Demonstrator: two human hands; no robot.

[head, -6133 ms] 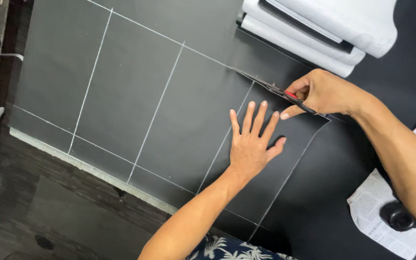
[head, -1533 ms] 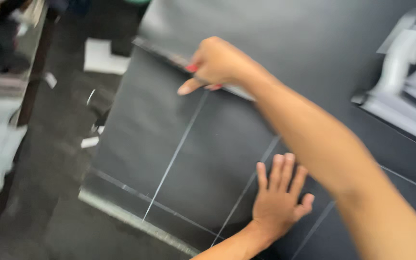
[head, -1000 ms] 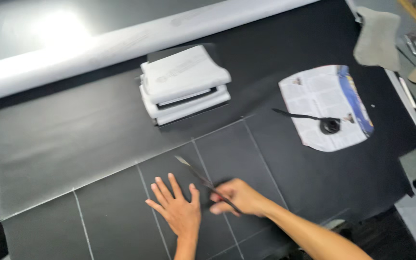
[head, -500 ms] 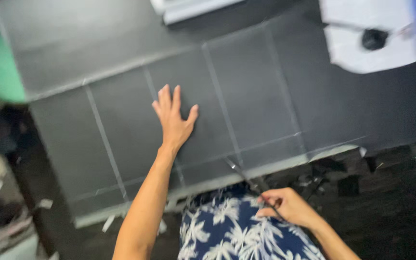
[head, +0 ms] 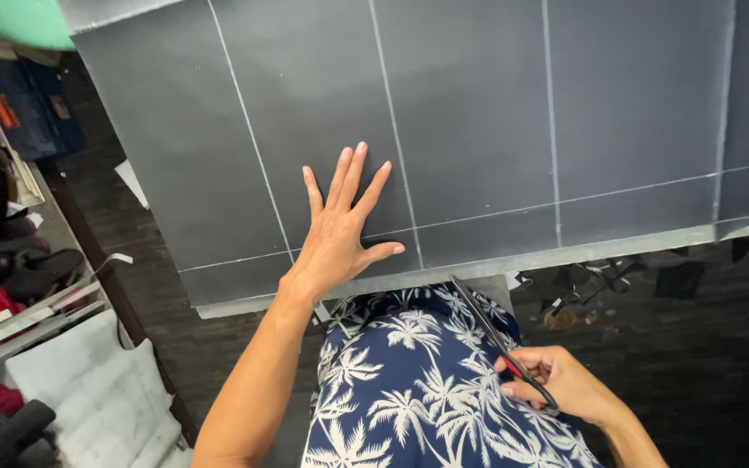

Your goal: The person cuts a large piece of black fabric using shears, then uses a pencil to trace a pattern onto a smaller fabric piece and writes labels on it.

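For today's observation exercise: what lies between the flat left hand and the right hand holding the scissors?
In the head view, the left hand and right hand are separated by the dark chalk-lined sheet's pale front edge and navy palm-print clothing.

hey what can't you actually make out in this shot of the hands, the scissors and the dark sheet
Head view only:
- scissors: handles hidden inside the right hand.
- dark sheet: cut off by the top and right edges.
- Sheet beneath the left hand: covered by the palm.
- Floor scraps: too small to identify.

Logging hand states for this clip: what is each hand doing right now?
Left hand: open, fingers spread, flat on the dark sheet.
Right hand: closed around the scissors, off the sheet.
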